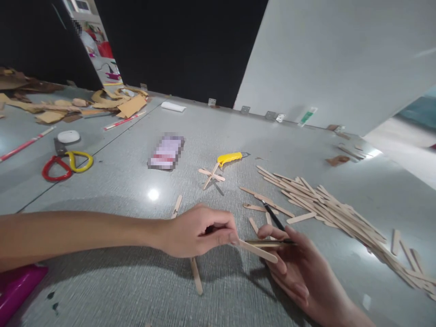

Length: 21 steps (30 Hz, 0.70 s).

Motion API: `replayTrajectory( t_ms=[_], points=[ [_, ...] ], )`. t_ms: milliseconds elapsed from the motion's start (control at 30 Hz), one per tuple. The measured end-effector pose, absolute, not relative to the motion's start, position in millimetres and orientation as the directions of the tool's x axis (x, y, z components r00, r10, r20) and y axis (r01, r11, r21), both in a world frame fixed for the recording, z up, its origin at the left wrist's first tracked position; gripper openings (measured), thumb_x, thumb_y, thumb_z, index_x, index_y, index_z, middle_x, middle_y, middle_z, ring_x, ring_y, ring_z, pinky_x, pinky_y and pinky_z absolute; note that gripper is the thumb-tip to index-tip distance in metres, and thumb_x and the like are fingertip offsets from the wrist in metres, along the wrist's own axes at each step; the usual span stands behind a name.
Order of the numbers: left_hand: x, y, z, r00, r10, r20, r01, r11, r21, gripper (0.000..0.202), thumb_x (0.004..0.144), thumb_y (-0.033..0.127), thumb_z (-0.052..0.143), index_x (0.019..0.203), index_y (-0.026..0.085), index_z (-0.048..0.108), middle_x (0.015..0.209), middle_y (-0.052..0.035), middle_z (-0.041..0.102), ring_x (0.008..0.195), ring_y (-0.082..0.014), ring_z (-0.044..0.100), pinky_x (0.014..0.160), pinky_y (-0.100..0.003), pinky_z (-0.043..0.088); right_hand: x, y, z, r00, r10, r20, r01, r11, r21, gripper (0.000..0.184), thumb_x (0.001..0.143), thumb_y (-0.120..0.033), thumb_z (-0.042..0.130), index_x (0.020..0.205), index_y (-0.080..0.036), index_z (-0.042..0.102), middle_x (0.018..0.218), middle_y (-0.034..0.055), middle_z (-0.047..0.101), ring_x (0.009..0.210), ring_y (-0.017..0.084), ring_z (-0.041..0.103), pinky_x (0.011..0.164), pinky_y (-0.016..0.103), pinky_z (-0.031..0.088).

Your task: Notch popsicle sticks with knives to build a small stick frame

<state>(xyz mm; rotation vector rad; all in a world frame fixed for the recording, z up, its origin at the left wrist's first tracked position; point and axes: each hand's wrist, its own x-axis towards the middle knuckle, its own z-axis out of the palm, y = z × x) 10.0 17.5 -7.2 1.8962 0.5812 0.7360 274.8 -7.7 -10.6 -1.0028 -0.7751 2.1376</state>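
My left hand (200,230) pinches one end of a wooden craft stick (260,252) between thumb and fingers. The stick's free end reaches toward my right hand (303,268), which holds a slim black and brass-coloured tool (269,243) between thumb and fingers. The tool's kind is unclear, as is whether the black pointed shaft (273,215) is part of it. Beneath my left hand, another craft stick (196,276) lies on the table, partly hidden. Several loose sticks lie just beyond my right hand.
A long pile of craft sticks (327,204) lies at the right. Further back are crossed sticks (211,175), a yellow utility knife (230,158) and a phone (166,152). Scissors (66,164), a white mouse (68,136) and cardboard scraps (112,104) lie left. Upright panels (327,59) stand behind.
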Motion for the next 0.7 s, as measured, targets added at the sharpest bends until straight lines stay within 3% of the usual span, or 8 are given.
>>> replayTrajectory(
  t_ms=[167,300,400,467,567,633,700],
  points=[
    [9,17,-8,0.706,0.676,0.212,0.088,-0.380,0.921,0.029,0.107,0.040,0.053,0.094,0.016,0.064,0.061,0.0083,0.044,0.051,-0.0067,0.037,0.047,-0.020,0.031,273,-5,-5,-0.506,0.731,-0.457,-0.340,-0.656,-0.674,0.044,0.087,-0.063,0.068,0.096,-0.021,0.078,0.056,-0.0025,0.061,0.029,0.004,0.030,0.027,0.013,0.028],
    [8,23,-9,0.754,0.621,0.215,0.143,-0.475,0.869,0.021,0.107,0.033,0.053,0.098,0.017,0.064,0.063,0.0074,0.046,0.054,-0.0079,0.039,0.051,-0.021,0.033,279,-6,3,-0.364,0.810,-0.459,-0.276,-0.565,-0.778,0.031,0.087,-0.052,0.076,0.105,-0.026,0.077,0.062,-0.0007,0.068,0.034,0.006,0.041,0.030,0.012,0.035],
    [7,28,-12,0.818,0.517,0.251,0.188,-0.653,0.733,0.019,0.108,0.025,0.051,0.098,0.017,0.065,0.077,0.0011,0.060,0.066,-0.0111,0.052,0.061,-0.024,0.042,295,-5,10,-0.332,0.880,-0.338,-0.044,-0.372,-0.927,0.029,0.096,-0.052,0.069,0.096,-0.024,0.076,0.070,0.0039,0.075,0.038,0.007,0.050,0.035,0.015,0.041],
    [7,30,-15,0.863,0.423,0.276,0.198,-0.786,0.585,0.020,0.109,0.021,0.049,0.098,0.016,0.065,0.089,-0.0043,0.066,0.077,-0.0147,0.059,0.071,-0.027,0.046,307,-6,16,-0.390,0.882,-0.263,0.242,-0.177,-0.954,0.029,0.100,-0.048,0.066,0.093,-0.022,0.079,0.059,0.0029,0.071,0.038,0.009,0.054,0.039,0.017,0.044],
    [8,30,-18,0.903,0.336,0.269,0.190,-0.873,0.450,0.013,0.107,0.025,0.056,0.105,0.015,0.064,0.096,-0.0061,0.070,0.085,-0.0179,0.063,0.083,-0.032,0.048,316,-12,27,-0.482,0.873,-0.078,0.570,0.245,-0.784,0.022,0.099,-0.041,0.068,0.103,-0.026,0.083,0.060,0.0032,0.074,0.044,0.015,0.064,0.040,0.021,0.050],
    [8,30,-19,0.911,0.324,0.255,0.167,-0.856,0.490,0.017,0.105,0.032,0.061,0.110,0.017,0.063,0.098,-0.0052,0.071,0.088,-0.0183,0.065,0.090,-0.033,0.048,318,-20,34,-0.571,0.818,0.071,0.649,0.503,-0.571,0.022,0.100,-0.034,0.063,0.111,-0.032,0.082,0.088,0.0055,0.083,0.067,0.021,0.077,0.052,0.025,0.061],
    [8,31,-20,0.913,0.321,0.252,0.144,-0.831,0.537,0.021,0.104,0.037,0.063,0.113,0.018,0.062,0.098,-0.0039,0.073,0.090,-0.0185,0.066,0.090,-0.033,0.047,319,-30,39,-0.674,0.734,0.082,0.669,0.654,-0.355,0.034,0.102,-0.026,0.054,0.125,-0.036,0.076,0.109,0.0045,0.082,0.089,0.024,0.080,0.069,0.031,0.066]
  ],
)
